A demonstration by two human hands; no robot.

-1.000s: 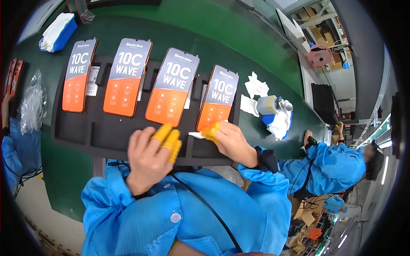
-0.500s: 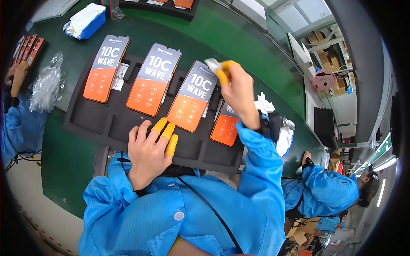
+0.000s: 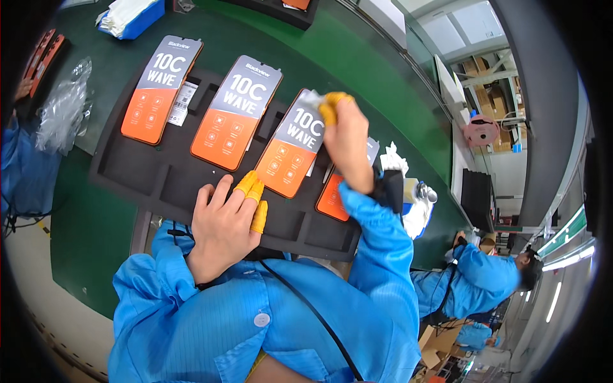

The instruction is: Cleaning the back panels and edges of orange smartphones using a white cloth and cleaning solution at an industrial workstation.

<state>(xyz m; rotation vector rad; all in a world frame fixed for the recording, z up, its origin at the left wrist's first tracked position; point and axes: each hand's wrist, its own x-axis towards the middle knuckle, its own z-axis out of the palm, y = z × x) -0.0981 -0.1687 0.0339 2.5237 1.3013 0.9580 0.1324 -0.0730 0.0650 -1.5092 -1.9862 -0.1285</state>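
Note:
Several phones with grey-and-orange printed faces lie in a row in a black foam tray (image 3: 191, 198). Yellow finger cots cover some fingertips on both hands. My right hand (image 3: 347, 137) is closed, pinching a small whitish wipe (image 3: 311, 99) against the top end of the third phone (image 3: 287, 150); the wipe is blurred. At that phone's lower left corner rests my left hand (image 3: 228, 214), fingers stretched out, fingertips touching its edge. The fourth phone (image 3: 332, 198) is partly hidden behind my right hand and wrist. Further left lie the second phone (image 3: 233, 115) and the first phone (image 3: 156, 92).
A blue box of white cloths (image 3: 131, 16) stands at the far left, with a clear plastic bag (image 3: 64, 108) nearer. On the right are crumpled white tissue (image 3: 394, 159) and a bottle (image 3: 410, 189) beside white cloth. Co-workers in blue sit on both sides, one at the right (image 3: 472, 281).
My right hand has come down and left, bringing the wipe onto the third phone's upper end. My left hand stays at its lower corner. The whole view has shifted slightly.

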